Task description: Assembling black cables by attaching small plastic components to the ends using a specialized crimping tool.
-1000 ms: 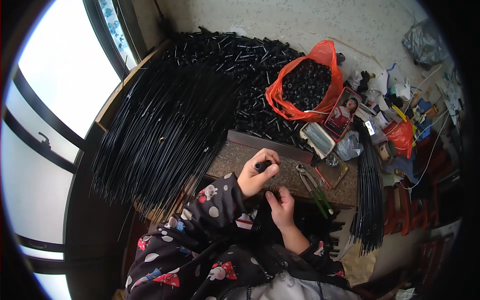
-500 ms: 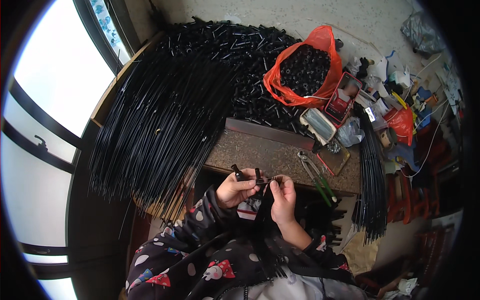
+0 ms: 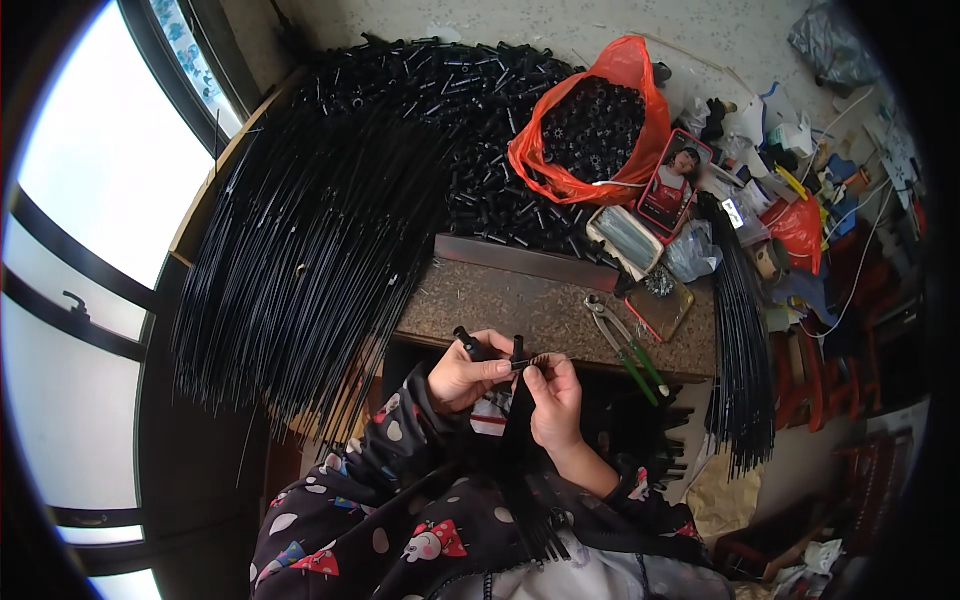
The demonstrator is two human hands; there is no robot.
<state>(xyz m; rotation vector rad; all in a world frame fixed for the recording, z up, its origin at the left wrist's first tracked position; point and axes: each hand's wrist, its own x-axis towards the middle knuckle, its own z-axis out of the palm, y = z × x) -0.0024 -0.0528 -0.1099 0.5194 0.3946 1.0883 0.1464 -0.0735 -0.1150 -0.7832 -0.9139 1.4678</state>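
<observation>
My left hand (image 3: 458,380) is closed around short black tubes; one tube (image 3: 463,338) sticks out above its fingers. Another small black tube (image 3: 518,346) stands upright between my two hands, at the left fingertips. My right hand (image 3: 556,408) pinches the ends of thin black rods (image 3: 540,359), which fan out above the thumb and meet the left fingertips. A dark bundle seems to run down from there toward my lap, where several rod ends (image 3: 545,540) show. The exact joint between rods and tube is too small to make out.
Long black rods (image 3: 290,270) lie heaped left, beside a pile of black tubes (image 3: 440,80). An orange-red bag (image 3: 528,160) holds small black parts. Green-handled pincers (image 3: 628,350), a phone (image 3: 660,208) and a lidless box (image 3: 628,243) lie right. More rods (image 3: 742,370) hang over the right edge.
My right hand has moved slightly left, closer to my left fingertips. The whole view has shifted a little, and the picture on the phone screen looks different.
</observation>
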